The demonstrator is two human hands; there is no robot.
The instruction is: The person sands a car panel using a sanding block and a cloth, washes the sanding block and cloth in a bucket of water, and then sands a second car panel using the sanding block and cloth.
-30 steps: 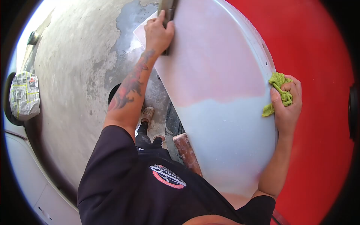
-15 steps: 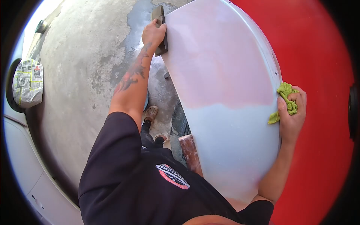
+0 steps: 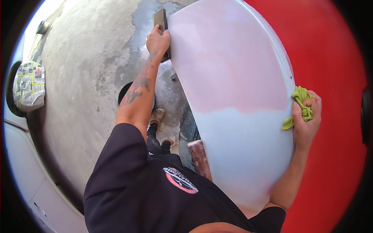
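A long grey-brown block (image 3: 160,18) is in my left hand (image 3: 157,40), thumb on one side and fingers on the other. It lies along the upper left edge of a large curved panel (image 3: 233,77), pinkish at the top and pale blue lower down. Whether its underside touches the panel is hidden. At the panel's right edge, my right hand (image 3: 307,120) is closed round a crumpled green cloth (image 3: 301,103), its thumb on the panel side.
A red surface (image 3: 334,77) spans the right side. Below the panel's left edge is a reddish-brown cylinder (image 3: 199,157). A dark round container (image 3: 123,93) is partly behind my left arm. Clogs (image 3: 157,115) stand on the concrete floor. Far left is a paper-covered mirror (image 3: 29,86).
The block in my left hand has moved left and down from over the panel to its left edge. My right hand keeps its hold on the cloth at the right edge. The view has shifted slightly.
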